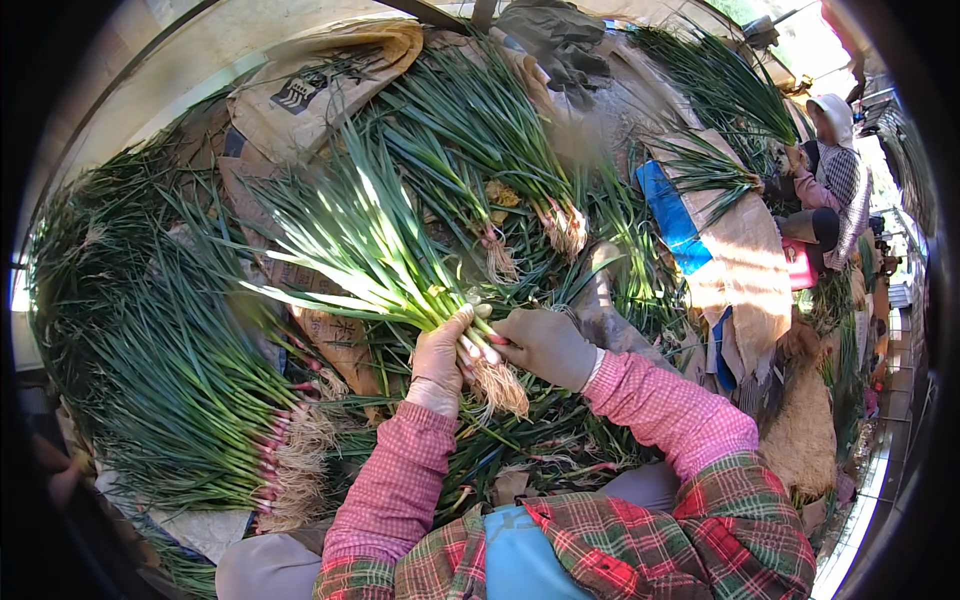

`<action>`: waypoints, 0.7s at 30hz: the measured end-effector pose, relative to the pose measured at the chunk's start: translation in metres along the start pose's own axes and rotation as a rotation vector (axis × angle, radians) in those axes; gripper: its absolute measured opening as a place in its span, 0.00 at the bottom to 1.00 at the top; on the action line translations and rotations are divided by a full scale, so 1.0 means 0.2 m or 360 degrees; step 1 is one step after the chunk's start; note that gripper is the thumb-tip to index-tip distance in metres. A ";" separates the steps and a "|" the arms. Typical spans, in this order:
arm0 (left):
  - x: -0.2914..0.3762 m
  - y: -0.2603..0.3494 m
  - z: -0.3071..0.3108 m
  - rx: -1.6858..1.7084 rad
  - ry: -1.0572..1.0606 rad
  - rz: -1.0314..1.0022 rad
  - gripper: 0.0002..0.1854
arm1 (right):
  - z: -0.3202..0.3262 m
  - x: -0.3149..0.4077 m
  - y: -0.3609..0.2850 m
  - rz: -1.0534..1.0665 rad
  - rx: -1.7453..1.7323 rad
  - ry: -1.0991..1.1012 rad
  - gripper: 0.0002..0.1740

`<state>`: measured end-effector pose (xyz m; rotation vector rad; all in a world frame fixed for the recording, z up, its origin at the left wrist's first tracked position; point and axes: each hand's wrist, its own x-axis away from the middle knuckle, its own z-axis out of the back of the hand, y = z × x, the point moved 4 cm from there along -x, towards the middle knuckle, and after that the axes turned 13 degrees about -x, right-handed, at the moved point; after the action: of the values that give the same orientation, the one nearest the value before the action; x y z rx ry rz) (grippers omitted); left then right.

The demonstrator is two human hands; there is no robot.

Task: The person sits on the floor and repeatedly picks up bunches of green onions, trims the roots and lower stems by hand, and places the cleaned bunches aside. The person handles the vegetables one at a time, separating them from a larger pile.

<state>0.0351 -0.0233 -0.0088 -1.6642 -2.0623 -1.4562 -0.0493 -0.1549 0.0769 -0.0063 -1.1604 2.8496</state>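
My left hand (439, 360), gloved, grips a bunch of spring onions (390, 262) around its pale stems. Their green leaves fan out to the upper left, partly in bright sun. The stringy roots (501, 386) hang between my two hands. My right hand (547, 346), in a greyish glove, reaches in from the right with its fingers closed at a reddish stem base on the bunch's edge. Its fingertips are partly hidden. Before me, two smaller spring onion bunches (559, 217) lie with their roots toward me.
At left lies a large row of spring onions (195, 405), roots facing right. Loose leaves and stalks cover the ground. Printed sacks (315, 90) lie at the back, a brown sheet with a blue piece (675, 221) at right. Another person (832, 180) sits far right, holding spring onions.
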 end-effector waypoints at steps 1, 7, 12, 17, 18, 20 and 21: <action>0.01 0.02 0.01 -0.0035 0.0011 -0.0014 0.16 | -0.01 0.01 0.01 0.0065 -0.0134 -0.0121 0.12; 0.09 0.07 0.00 -0.0221 0.0001 -0.0049 0.13 | -0.13 -0.20 0.14 0.0142 -0.0250 -0.0100 0.20; 0.09 0.09 0.06 -0.0156 0.0233 -0.0137 0.12 | -0.36 -0.33 0.18 -0.1068 -0.1988 0.0668 0.17; 0.04 0.10 0.17 -0.0082 0.0219 -0.0051 0.12 | -0.36 -0.38 0.13 -0.0719 -0.2433 0.1218 0.15; 0.03 0.09 0.18 -0.0038 0.0185 -0.0046 0.13 | -0.37 -0.38 0.15 -0.0828 -0.2713 0.1271 0.15; 0.03 0.06 0.21 -0.0027 0.0148 0.0015 0.14 | -0.27 -0.40 0.19 -0.0598 -0.1985 0.1387 0.13; 0.03 0.06 0.22 0.0093 0.0070 -0.0039 0.15 | -0.23 -0.41 0.21 -0.0646 -0.1766 0.1404 0.14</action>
<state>0.0623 0.0111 -0.0207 -1.5767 -2.0887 -1.4122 0.0313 -0.1572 0.0127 -0.8320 -1.9066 1.2662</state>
